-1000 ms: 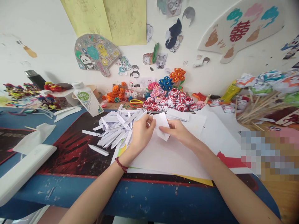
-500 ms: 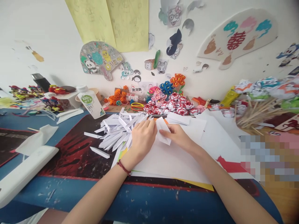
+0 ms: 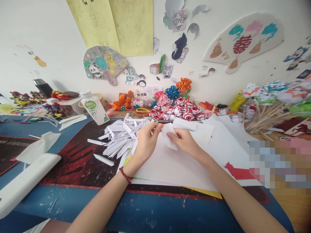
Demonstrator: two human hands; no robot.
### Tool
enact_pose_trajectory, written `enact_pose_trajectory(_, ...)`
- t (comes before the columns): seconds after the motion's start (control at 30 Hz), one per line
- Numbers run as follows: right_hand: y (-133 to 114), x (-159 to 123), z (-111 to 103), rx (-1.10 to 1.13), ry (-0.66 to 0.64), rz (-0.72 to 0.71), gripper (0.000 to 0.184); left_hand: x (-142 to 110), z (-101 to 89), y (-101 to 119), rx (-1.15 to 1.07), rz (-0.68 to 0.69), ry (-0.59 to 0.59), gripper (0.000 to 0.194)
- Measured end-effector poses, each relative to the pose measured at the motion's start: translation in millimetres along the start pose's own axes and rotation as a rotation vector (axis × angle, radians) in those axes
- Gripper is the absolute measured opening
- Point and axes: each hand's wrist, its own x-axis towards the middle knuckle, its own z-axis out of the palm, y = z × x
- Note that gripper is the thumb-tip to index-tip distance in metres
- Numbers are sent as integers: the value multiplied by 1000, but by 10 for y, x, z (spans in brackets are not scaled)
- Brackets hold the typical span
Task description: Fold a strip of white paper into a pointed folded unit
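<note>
A small piece of white paper (image 3: 169,137), apparently folded, is held up over the large white sheets (image 3: 179,170). My right hand (image 3: 183,139) pinches its right side, thumb in front. At its upper left edge is my left hand (image 3: 147,137), thumb and fingertips closed together on the corner; the exact contact is too small to make out. Left of that hand lies a heap of narrow folded white paper strips (image 3: 121,137). One loose strip (image 3: 104,159) rests on the dark mat (image 3: 77,161). Behind the hands is a small stack of white paper (image 3: 184,124).
A white bottle (image 3: 94,108) stands behind the strips. Red and white craft flowers (image 3: 187,110) line the back by the wall. A long white object (image 3: 29,181) lies at left on the blue table (image 3: 155,210). Wooden sticks with paper flowers (image 3: 269,113) are at right.
My left hand has turned, so its thumb and a gap behind the fingertips now show. The paper stays in my right hand in nearly the same place. The view has shifted slightly.
</note>
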Motion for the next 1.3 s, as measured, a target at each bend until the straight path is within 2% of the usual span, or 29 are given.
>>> enact_pose_trajectory(0.13, -2, -8, -9, -3, 1, 0, 42, 49, 3, -53, -296, -153, -21, 29)
enact_pose_trajectory(0.23, -9, -13, -10, -17, 3, -2, 42, 41, 6, -44, -453, -272, -84, 30)
enact_pose_trajectory(0.37, -35, -18, -10, -7, -22, -18, 42, 24, 4, -18, -584, -335, -167, 30)
enact_pose_trajectory(0.6, -60, -29, 3, 48, -57, -36, 42, 3, 44, -54, -599, -381, -174, 33)
enact_pose_trajectory(0.8, -63, -29, 0, 58, -50, -22, 42, -5, 70, -84, -490, -292, -97, 33)
enact_pose_trajectory(1.0, -100, -24, -31, 86, -21, 36, 40, 29, 22, -70, -521, -277, -127, 31)
enact_pose_trajectory(1.3, -109, -34, -23, 106, -33, 24, 39, 49, -7, -73, -518, -302, -176, 30)
